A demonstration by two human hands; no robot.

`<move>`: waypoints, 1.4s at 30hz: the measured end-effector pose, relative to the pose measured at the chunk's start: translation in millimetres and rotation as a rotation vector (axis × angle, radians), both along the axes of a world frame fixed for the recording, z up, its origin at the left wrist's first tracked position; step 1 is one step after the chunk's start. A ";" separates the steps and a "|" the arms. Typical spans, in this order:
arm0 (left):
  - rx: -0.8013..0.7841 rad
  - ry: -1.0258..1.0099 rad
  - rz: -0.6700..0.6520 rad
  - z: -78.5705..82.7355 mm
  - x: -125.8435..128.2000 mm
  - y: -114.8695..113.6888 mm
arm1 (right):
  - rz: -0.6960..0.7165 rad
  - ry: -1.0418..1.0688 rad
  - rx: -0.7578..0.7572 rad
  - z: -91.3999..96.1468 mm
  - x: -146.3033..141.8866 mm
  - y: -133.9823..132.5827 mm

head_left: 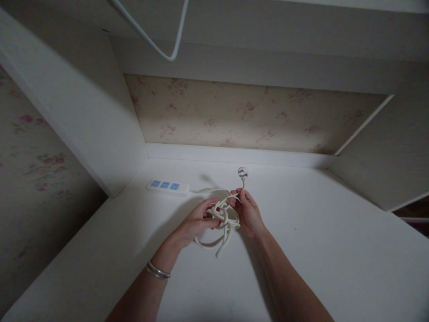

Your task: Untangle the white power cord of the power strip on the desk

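A white power strip (168,187) with several blue-faced sockets lies at the left back of the white desk. From its right end a pale cord runs to a tangled bundle of power cord (225,216) between my hands. My left hand (200,218), with silver bangles on the wrist, grips the bundle's left side. Fingers of my right hand (247,211) pinch the cord just below the plug (242,173), which points away from me. A cord loop and one loose-looking bend hang toward me under the bundle. Some fingertips are hidden behind the cord.
The white desk surface (315,241) spreads around my hands. A white side panel (83,98) rises on the left and another (385,147) on the right. Floral wallpaper (231,112) shows behind. Overhead, a white cable (172,57) hangs down in a bend.
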State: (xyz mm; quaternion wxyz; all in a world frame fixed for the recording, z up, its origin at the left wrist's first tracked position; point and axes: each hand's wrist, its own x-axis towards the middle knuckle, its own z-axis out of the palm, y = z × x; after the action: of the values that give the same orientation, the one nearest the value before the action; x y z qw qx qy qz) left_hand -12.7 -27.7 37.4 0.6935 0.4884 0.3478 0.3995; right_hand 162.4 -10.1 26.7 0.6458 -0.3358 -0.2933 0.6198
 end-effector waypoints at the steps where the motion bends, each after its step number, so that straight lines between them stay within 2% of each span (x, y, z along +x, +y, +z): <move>1: 0.000 0.008 0.016 -1.3 -0.3 0.8 | -0.008 0.012 -0.004 0.3 0.3 0.3; 7: -0.014 -0.042 0.058 -4.1 -3.3 7.3 | -0.052 -0.029 0.041 -1.6 -0.4 2.2; 14: -0.124 -0.109 0.079 -8.7 -4.6 10.0 | -0.113 -0.357 0.120 -15.0 2.4 7.7; 17: -0.132 -0.139 0.047 -4.9 -5.1 8.3 | -0.128 -0.409 0.123 -15.1 1.8 6.6; 22: -0.145 -0.141 -0.002 2.7 -6.1 3.7 | -0.064 -0.484 0.116 -11.0 -4.3 0.1; 28: -0.151 -0.158 -0.005 -2.6 -5.2 3.0 | -0.009 -0.668 0.198 -13.3 -5.7 -0.4; 31: -0.131 -0.145 0.013 -4.1 -3.3 5.0 | 0.001 -0.597 0.147 -15.0 -7.7 0.8; 35: -0.177 -0.103 0.165 -6.2 -1.5 8.2 | -0.066 -0.422 0.078 -10.7 -11.1 -3.7; 42: -0.157 -0.159 0.277 -16.9 -0.5 13.6 | -0.342 -0.275 0.183 1.8 -11.3 -10.2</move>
State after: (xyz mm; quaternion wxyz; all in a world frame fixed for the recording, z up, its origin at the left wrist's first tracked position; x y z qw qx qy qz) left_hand -13.2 -14.1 20.5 0.6930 0.3472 0.3860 0.5002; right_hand 151.1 -20.3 28.5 0.7231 -0.4019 -0.3725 0.4205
